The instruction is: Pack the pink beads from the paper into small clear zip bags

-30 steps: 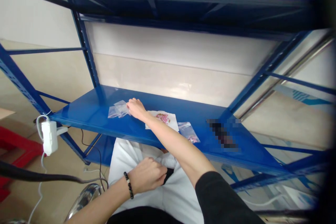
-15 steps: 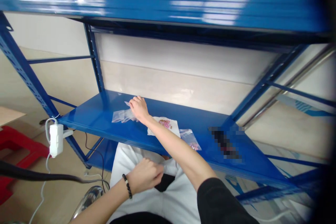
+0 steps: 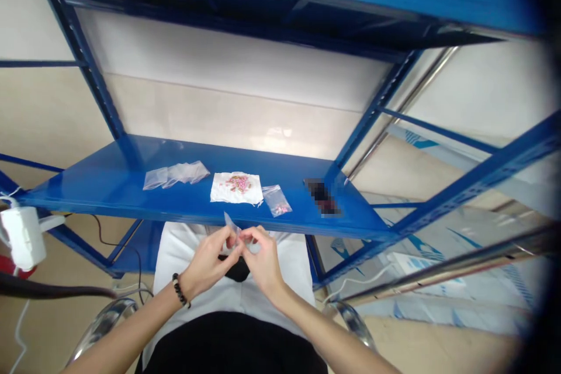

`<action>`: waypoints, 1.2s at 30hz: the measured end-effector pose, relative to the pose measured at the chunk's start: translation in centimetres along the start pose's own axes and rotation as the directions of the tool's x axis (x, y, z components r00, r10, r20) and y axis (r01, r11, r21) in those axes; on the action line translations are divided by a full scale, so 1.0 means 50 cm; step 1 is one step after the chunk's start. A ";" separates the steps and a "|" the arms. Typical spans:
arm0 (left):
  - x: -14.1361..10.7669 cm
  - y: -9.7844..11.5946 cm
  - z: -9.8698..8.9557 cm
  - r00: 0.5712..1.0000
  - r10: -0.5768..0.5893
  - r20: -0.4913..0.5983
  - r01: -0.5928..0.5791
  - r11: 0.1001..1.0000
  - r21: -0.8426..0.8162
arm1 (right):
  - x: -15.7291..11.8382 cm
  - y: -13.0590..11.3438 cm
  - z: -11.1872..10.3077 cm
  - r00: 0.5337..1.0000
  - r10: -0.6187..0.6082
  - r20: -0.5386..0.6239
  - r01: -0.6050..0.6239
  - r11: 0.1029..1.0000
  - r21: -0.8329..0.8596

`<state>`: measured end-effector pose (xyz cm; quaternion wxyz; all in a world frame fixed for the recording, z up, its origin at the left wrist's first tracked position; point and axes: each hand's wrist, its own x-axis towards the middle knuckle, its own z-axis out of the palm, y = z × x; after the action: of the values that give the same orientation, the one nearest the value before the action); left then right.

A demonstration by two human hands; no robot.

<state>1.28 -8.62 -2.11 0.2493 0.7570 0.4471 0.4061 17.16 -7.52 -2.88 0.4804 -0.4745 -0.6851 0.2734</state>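
While both hands (image 3: 234, 254) pinch a plastic bag (image 3: 231, 222), beads (image 3: 241, 183) on white cloth (image 3: 219, 190)

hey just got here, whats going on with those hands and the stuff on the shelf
A seated person holds a small clear plastic bag between the fingertips of the left hand and right hand, over their lap. On the blue metal shelf lie a fanned row of clear plastic bags, a white sheet with small pink and greenish pieces on it, and, beside it, a clear zip bag with some pink pieces inside.
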 end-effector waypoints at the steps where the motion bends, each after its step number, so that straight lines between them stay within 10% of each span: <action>1: 0.008 -0.003 0.004 0.999 -0.008 0.047 0.008 1.000 -0.007 | 0.001 0.013 0.001 1.000 0.023 0.014 -0.024 1.000 0.019; 11: -0.001 -0.024 0.009 0.998 -0.047 0.028 0.041 0.977 0.208 | 0.014 0.008 -0.021 0.975 -0.001 0.222 -0.004 1.000 0.020; 21: 0.011 -0.034 0.017 0.999 0.018 0.043 -0.034 0.906 0.421 | 0.035 0.019 -0.030 0.988 0.029 0.154 0.020 0.951 -0.307; 26: -0.003 -0.014 0.019 0.987 0.098 0.127 -0.139 0.918 0.372 | 0.021 0.009 -0.032 0.971 -0.072 0.226 0.122 0.969 -0.214; 36: 0.013 -0.018 0.009 0.960 0.193 0.202 -0.257 0.893 0.370 | 0.034 0.032 -0.016 0.958 0.141 0.250 -0.217 0.925 0.312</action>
<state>1.39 -7.63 -2.77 0.0784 0.8683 0.4070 0.2724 18.38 -5.41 -3.23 0.4470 -0.4128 -0.6315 0.4806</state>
